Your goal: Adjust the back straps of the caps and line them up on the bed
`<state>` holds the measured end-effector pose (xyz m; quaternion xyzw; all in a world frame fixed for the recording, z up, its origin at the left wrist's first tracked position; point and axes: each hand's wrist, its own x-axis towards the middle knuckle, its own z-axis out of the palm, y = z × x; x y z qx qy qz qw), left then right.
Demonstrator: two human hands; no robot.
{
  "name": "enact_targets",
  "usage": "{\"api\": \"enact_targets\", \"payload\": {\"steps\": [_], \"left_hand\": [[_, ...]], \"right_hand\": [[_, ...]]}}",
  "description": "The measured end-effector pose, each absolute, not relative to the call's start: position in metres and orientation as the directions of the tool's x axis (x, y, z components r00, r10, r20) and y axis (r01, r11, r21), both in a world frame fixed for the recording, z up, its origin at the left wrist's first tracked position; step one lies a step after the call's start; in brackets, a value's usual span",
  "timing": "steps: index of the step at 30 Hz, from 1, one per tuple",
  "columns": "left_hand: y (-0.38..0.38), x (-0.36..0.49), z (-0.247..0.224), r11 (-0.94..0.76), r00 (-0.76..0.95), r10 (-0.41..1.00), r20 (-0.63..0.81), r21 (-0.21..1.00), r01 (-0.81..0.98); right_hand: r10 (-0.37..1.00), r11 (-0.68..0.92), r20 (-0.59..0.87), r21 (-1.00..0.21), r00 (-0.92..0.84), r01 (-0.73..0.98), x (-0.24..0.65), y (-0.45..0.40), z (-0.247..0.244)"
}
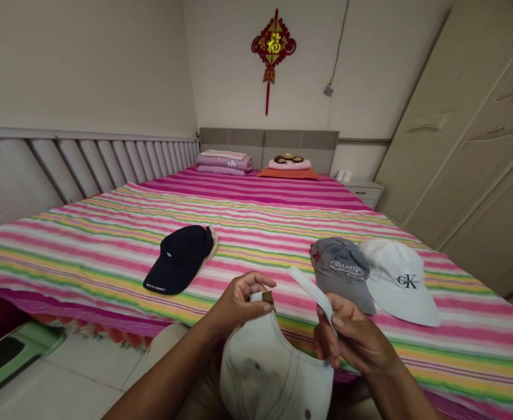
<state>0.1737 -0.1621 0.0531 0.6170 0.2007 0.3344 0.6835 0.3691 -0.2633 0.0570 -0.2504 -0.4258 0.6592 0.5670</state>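
Note:
A pale cap [278, 364] is held low in front of me, its back opening turned upward. My left hand [243, 300] pinches the cap's short strap end, where a brass-coloured buckle [267, 298] shows. My right hand [348, 335] is closed on the long loose strap [311, 289], whose free end points up and to the left. Strap and buckle are apart. Ahead on the left lies a navy cap [181, 256], over a beige one. On the right a grey cap [341, 268] partly overlaps a white hat [399, 280] with black letters.
A striped bedspread [256, 219] covers the bed. Folded bedding [224, 163] and a pillow stack [289, 166] lie by the headboard [283, 140]. A green stool [20, 356] stands at lower left, a radiator [108, 163] along the left wall, a wardrobe [470, 146] at right.

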Motion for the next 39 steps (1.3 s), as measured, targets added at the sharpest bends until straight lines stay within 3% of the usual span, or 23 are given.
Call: {"api": "enact_targets", "payload": {"steps": [3,5,8,10,13,15,18,32,39], "left_hand": [[-0.164,0.173,0.058,-0.251,0.614,0.751,0.245,0.965,-0.078],[-0.164,0.171,0.062,-0.457,0.619,0.704,0.349,0.889,0.018],[-0.165,0.169,0.066,-0.619,0.651,0.587,0.482,0.785,-0.022],[-0.167,0.170,0.066,-0.557,0.647,0.590,0.483,0.823,-0.106],[-0.171,0.174,0.061,-0.298,0.629,0.686,0.366,0.930,-0.217],[-0.174,0.177,0.056,-0.153,0.606,0.742,0.288,0.952,-0.265],[-0.175,0.180,0.050,-0.084,0.571,0.785,0.240,0.954,-0.286],[-0.179,0.181,0.054,-0.239,0.490,0.805,0.335,0.939,-0.248],[-0.179,0.175,0.056,-0.452,0.525,0.713,0.465,0.877,-0.164]], "right_hand": [[0.960,0.018,0.163,-0.849,-0.229,-0.528,0.372,-0.264,0.062],[0.957,0.004,0.145,-0.871,-0.250,-0.490,0.374,-0.265,0.067],[0.962,-0.039,0.061,-0.935,-0.267,-0.353,0.375,-0.268,0.075],[0.967,-0.056,0.012,-0.965,-0.253,-0.257,0.374,-0.269,0.080],[0.980,-0.074,-0.039,-0.982,-0.197,-0.173,0.369,-0.268,0.086],[0.988,-0.094,-0.072,-0.983,-0.137,-0.156,0.364,-0.267,0.088],[0.992,-0.114,-0.104,-0.977,-0.064,-0.180,0.357,-0.265,0.088],[0.987,-0.159,-0.147,-0.964,-0.071,-0.212,0.350,-0.258,0.084],[0.980,-0.195,-0.194,-0.981,-0.036,-0.008,0.352,-0.258,0.095]]}}
